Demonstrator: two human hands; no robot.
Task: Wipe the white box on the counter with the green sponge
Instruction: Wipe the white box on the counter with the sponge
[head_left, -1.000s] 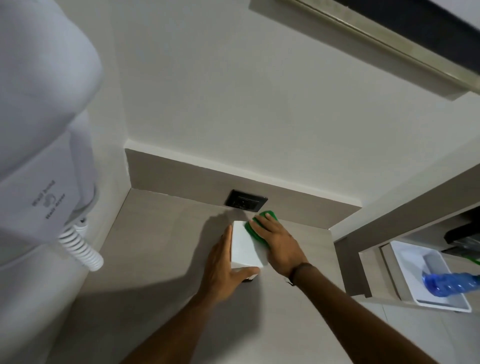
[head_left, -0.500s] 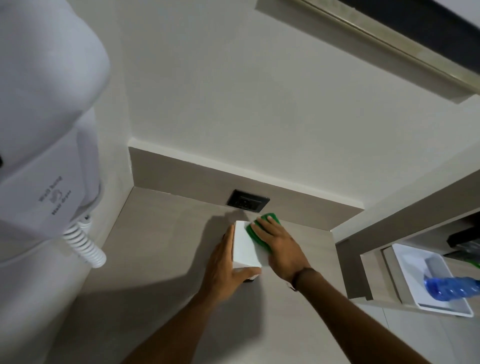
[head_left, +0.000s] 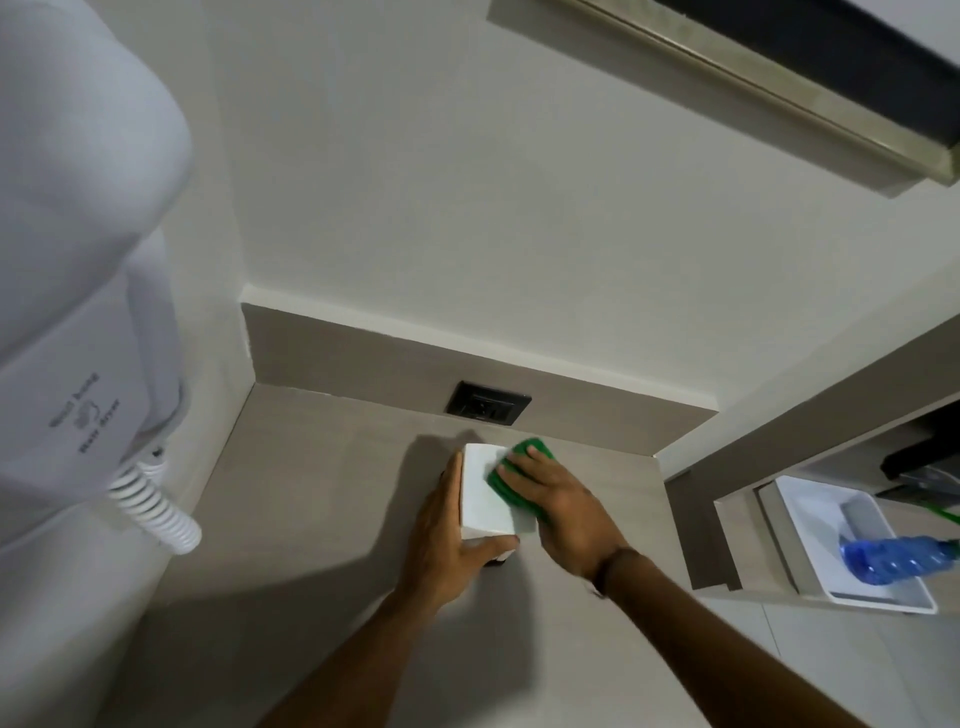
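Observation:
A small white box (head_left: 484, 493) stands on the grey counter (head_left: 322, 493), close to the back wall. My left hand (head_left: 447, 540) grips its left side, thumb wrapped round the near bottom corner. My right hand (head_left: 561, 504) lies flat on the green sponge (head_left: 519, 483) and presses it against the right part of the box's top. Only the far edge and left rim of the sponge show beyond my fingers. A dark band circles my right wrist.
A black wall socket (head_left: 488, 411) sits in the backsplash just behind the box. A white wall hair dryer (head_left: 78, 234) with a coiled cord (head_left: 156, 509) hangs at the left. At right, a white tray (head_left: 810, 525) holds a blue bottle (head_left: 893, 558).
The right hand and sponge have slid slightly toward me across the box top. The left hand keeps the same grip. The head camera shifted a little.

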